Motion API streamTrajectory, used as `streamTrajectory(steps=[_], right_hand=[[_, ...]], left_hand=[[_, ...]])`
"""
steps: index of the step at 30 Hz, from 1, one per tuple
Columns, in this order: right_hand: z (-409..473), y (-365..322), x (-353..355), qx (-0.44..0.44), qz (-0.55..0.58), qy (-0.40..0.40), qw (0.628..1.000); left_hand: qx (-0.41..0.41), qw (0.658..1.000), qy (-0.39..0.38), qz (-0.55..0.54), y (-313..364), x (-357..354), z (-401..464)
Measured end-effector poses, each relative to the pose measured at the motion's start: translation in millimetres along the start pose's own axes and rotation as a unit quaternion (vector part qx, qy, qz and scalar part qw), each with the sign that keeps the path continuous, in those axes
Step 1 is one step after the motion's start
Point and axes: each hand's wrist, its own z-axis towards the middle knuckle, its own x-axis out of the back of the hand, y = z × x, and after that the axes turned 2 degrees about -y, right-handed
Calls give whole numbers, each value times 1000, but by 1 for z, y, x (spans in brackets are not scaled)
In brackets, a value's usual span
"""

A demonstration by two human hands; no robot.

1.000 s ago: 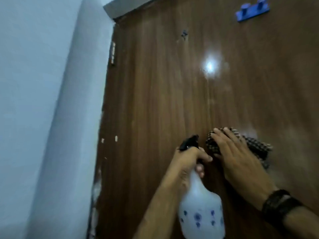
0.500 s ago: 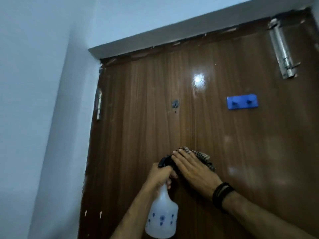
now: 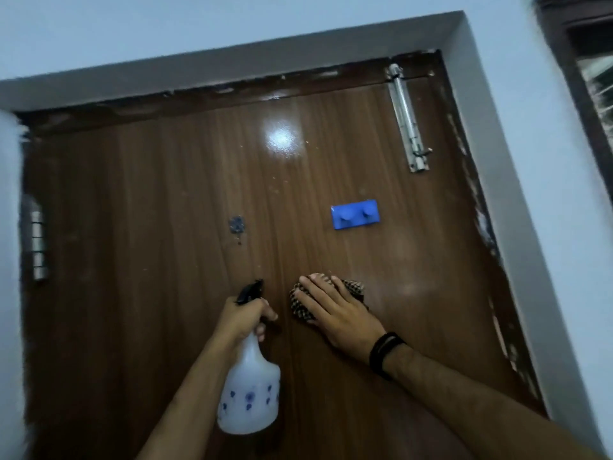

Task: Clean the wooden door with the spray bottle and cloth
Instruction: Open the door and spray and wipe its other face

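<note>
The brown wooden door (image 3: pixel 166 227) fills the view, glossy with a light glare near its top. My left hand (image 3: pixel 243 315) grips the neck of a white spray bottle (image 3: pixel 248 393) with blue flower prints; its black nozzle points up at the door. Just to the right, my right hand (image 3: pixel 335 310) presses flat, fingers straight, on a checked cloth (image 3: pixel 355 288) against the door. Most of the cloth is hidden under the palm.
A blue two-peg hook rack (image 3: pixel 355 214) is fixed above the cloth. A metal slide bolt (image 3: pixel 406 121) sits at the upper right, a hinge (image 3: pixel 38 240) on the left edge. A small dark mark (image 3: pixel 236 224) is on the door. A grey frame (image 3: pixel 497 161) and pale walls surround it.
The camera has tilted up and pulled back, showing the whole top of the door. My right hand slid the cloth to the right, away from the bottle nozzle. The left hand still holds the bottle.
</note>
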Motion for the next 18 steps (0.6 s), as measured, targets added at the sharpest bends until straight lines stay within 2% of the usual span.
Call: streamTrajectory(steps=[2,5,9,13,18], right_hand=[[-25,9,1,-29,14,-11,999],[-39,32,16,-162,65,-9,985],[-40,60,40,-285,120,-19,951],[-71,50,42,-279,106,-52,953],[-153,24,37,-267,113,-126,949]], left_hand=[[0,1000,-19,5,-13,-12,-5],[2,999,-45,18,-28,-30,-8],[-3,998,-64,12,-38,-51,-10],[13,996,-87,-4,-48,-76,-22],[36,994,-107,12,-83,-111,-51]])
